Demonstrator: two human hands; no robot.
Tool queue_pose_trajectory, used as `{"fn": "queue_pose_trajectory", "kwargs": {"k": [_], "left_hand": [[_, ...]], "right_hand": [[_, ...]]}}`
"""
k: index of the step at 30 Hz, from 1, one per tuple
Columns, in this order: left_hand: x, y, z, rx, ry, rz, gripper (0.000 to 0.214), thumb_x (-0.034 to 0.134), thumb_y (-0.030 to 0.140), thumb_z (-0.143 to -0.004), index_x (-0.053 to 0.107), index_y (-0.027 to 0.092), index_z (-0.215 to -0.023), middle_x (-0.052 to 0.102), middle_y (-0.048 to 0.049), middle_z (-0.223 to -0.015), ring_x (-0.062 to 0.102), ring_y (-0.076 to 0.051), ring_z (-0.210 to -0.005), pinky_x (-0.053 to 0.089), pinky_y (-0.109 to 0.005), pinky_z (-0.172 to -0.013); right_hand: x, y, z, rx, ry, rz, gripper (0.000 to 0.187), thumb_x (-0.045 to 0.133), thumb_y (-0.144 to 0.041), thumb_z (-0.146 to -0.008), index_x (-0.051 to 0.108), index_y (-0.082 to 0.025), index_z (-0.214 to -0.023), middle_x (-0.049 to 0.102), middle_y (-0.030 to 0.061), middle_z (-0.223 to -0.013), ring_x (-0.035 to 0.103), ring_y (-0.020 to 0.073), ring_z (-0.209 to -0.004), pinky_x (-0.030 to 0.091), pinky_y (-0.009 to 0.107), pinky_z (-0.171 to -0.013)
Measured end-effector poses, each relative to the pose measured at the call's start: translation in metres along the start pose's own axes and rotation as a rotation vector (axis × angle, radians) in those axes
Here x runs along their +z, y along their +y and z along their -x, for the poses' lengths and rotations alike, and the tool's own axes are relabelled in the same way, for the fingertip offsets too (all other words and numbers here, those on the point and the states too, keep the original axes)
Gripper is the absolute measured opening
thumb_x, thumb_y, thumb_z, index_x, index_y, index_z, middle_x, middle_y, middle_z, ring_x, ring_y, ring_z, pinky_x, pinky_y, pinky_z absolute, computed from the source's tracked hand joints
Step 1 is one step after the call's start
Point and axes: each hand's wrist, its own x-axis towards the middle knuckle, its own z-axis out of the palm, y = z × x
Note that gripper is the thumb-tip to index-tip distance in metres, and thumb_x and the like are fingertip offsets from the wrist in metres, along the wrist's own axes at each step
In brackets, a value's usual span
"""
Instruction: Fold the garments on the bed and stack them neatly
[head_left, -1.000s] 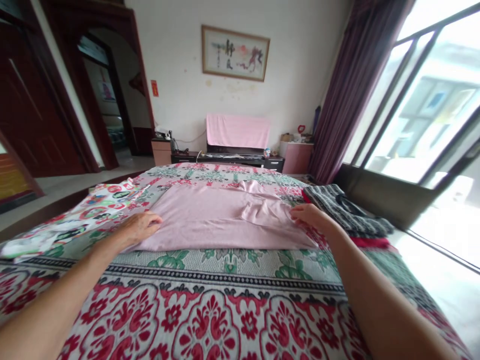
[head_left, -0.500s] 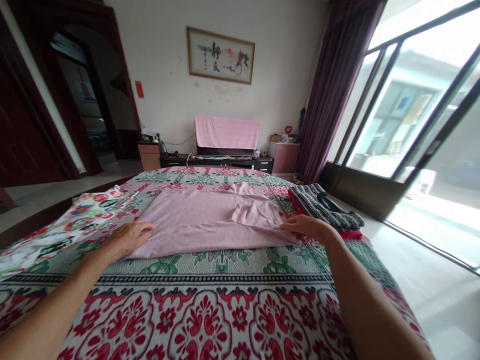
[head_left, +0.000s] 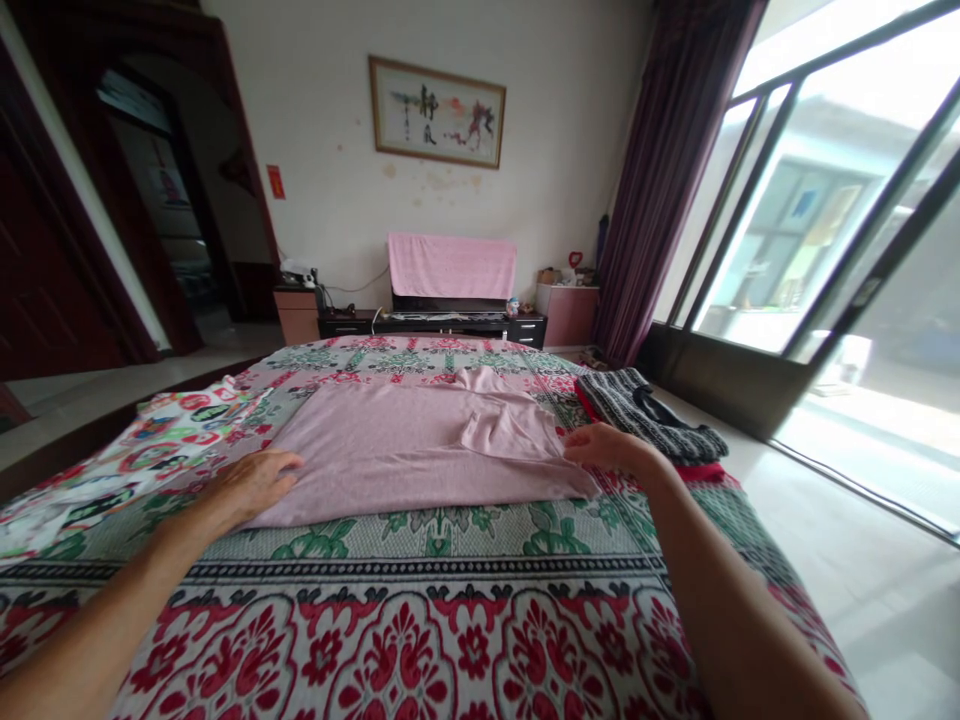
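Bedspread [head_left: 405,650]: red, green and grey pattern, runs under both hands and well past them; all the clothes lie on it.
Pink top [head_left: 382,430]: on the spread, stretched between the two hands. Laid out flat, body mostly smooth. Sleeve [head_left: 474,430] looks turned in over the body, left of the right hand, with creases around it. My read: early to midway. Flattening is mostly done; it isn't down to a compact size like the pieces past the right hand.
Print garment [head_left: 161,450]: left of the left hand and beyond it, spread loosely lengthwise. Neither hand is on it; I'd count it as left to do.
Black-and-white knit [head_left: 649,412]: just beyond the right hand, to its right. Folded compactly, looks done.
Red cloth [head_left: 701,472]: under the knit, to the right of the right hand, only its edges showing (could be one piece or several, can't say).
Left hand [head_left: 256,482]: on the left end of the pink top, palm down. Thumb and fingers slightly apart, fingers loosely bent; touching fabric, no grip visible.
Right hand [head_left: 609,446]: fingertips at the opposite end of the top, fingers close together. Thumb mostly hidden, so pinching or only touching: can't make out.
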Motion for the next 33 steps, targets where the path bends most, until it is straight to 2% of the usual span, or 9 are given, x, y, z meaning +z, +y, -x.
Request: {"fn": "queue_pose_trajectory", "kwargs": {"k": [4, 8, 10, 13, 16, 21, 27, 29, 33], "left_hand": [[0.0, 0.013, -0.003, 0.111, 0.024, -0.033, 0.036, 0.046, 0.026, -0.079, 0.067, 0.017, -0.107, 0.066, -0.0099, -0.119, 0.063, -0.023, -0.104, 0.045, -0.03, -0.093], [0.009, 0.021, -0.006, 0.227, 0.089, 0.044, 0.036, 0.042, 0.028, -0.081, 0.068, 0.017, -0.104, 0.065, -0.0092, -0.12, 0.061, -0.022, -0.107, 0.044, -0.031, -0.097], [0.015, 0.023, -0.006, 0.255, 0.099, 0.062, 0.036, 0.041, 0.028, -0.081, 0.068, 0.017, -0.103, 0.066, -0.0085, -0.119, 0.061, -0.021, -0.107, 0.045, -0.031, -0.097], [0.022, 0.026, -0.004, 0.285, 0.086, 0.071, 0.035, 0.04, 0.025, -0.08, 0.069, 0.017, -0.1, 0.068, -0.0087, -0.112, 0.063, -0.021, -0.103, 0.046, -0.03, -0.094], [0.025, 0.03, -0.001, 0.271, 0.089, 0.076, 0.035, 0.039, 0.022, -0.082, 0.068, 0.017, -0.1, 0.069, -0.0089, -0.108, 0.063, -0.022, -0.1, 0.047, -0.032, -0.092], [0.027, 0.036, 0.0, 0.267, 0.08, 0.049, 0.034, 0.04, 0.015, -0.081, 0.067, 0.016, -0.101, 0.068, -0.0093, -0.107, 0.063, -0.022, -0.098, 0.047, -0.033, -0.092], [0.03, 0.031, 0.0, 0.292, 0.129, 0.093, 0.033, 0.04, 0.016, -0.082, 0.067, 0.017, -0.1, 0.068, -0.0093, -0.106, 0.063, -0.02, -0.095, 0.048, -0.032, -0.089], [0.03, 0.031, 0.001, 0.289, 0.13, 0.105, 0.033, 0.04, 0.016, -0.083, 0.067, 0.017, -0.1, 0.068, -0.0092, -0.108, 0.063, -0.02, -0.097, 0.048, -0.032, -0.09], [0.027, 0.035, 0.002, 0.257, 0.102, 0.079, 0.034, 0.04, 0.015, -0.083, 0.067, 0.016, -0.102, 0.068, -0.0098, -0.109, 0.062, -0.022, -0.099, 0.047, -0.033, -0.092]], "right_hand": [[0.016, -0.035, -0.019, -0.116, 0.292, 0.166, 0.022, 0.052, -0.019, -0.074, 0.073, -0.014, -0.079, 0.066, 0.0025, -0.068, 0.058, 0.0139, -0.067, 0.036, 0.021, -0.058], [0.04, -0.079, -0.038, -0.224, 0.344, 0.171, 0.032, 0.051, -0.015, -0.075, 0.074, -0.017, -0.096, 0.072, 0.0055, -0.084, 0.061, 0.0157, -0.076, 0.04, 0.022, -0.067], [0.052, -0.101, -0.046, -0.244, 0.355, 0.171, 0.029, 0.049, -0.019, -0.078, 0.075, -0.016, -0.09, 0.072, 0.007, -0.08, 0.061, 0.0157, -0.072, 0.04, 0.023, -0.065], [0.068, -0.127, -0.055, -0.124, 0.324, 0.168, 0.04, 0.048, -0.041, -0.084, 0.075, -0.012, -0.078, 0.071, 0.0132, -0.076, 0.063, 0.0193, -0.07, 0.042, 0.025, -0.061], [0.083, -0.142, -0.063, -0.03, 0.33, 0.168, 0.045, 0.053, -0.051, -0.08, 0.075, -0.012, -0.084, 0.072, 0.0176, -0.087, 0.066, 0.0249, -0.081, 0.045, 0.028, -0.064], [0.102, -0.15, -0.072, -0.067, 0.393, 0.195, 0.032, 0.047, -0.031, -0.085, 0.074, -0.017, -0.094, 0.073, 0.0142, -0.094, 0.068, 0.0237, -0.085, 0.046, 0.028, -0.067], [0.097, -0.141, -0.076, -0.481, 0.336, 0.041, 0.028, 0.05, -0.023, -0.082, 0.073, -0.02, -0.098, 0.074, 0.0057, -0.094, 0.067, 0.0179, -0.087, 0.045, 0.024, -0.077], [0.085, -0.13, -0.079, -0.42, 0.396, -0.015, 0.031, 0.047, -0.024, -0.084, 0.073, -0.019, -0.099, 0.074, 0.0065, -0.096, 0.067, 0.018, -0.086, 0.046, 0.024, -0.076], [0.062, -0.098, -0.085, -0.07, 0.525, 0.045, 0.036, 0.046, -0.021, -0.08, 0.072, -0.016, -0.105, 0.073, 0.0143, -0.097, 0.067, 0.0243, -0.087, 0.047, 0.031, -0.075]]}}
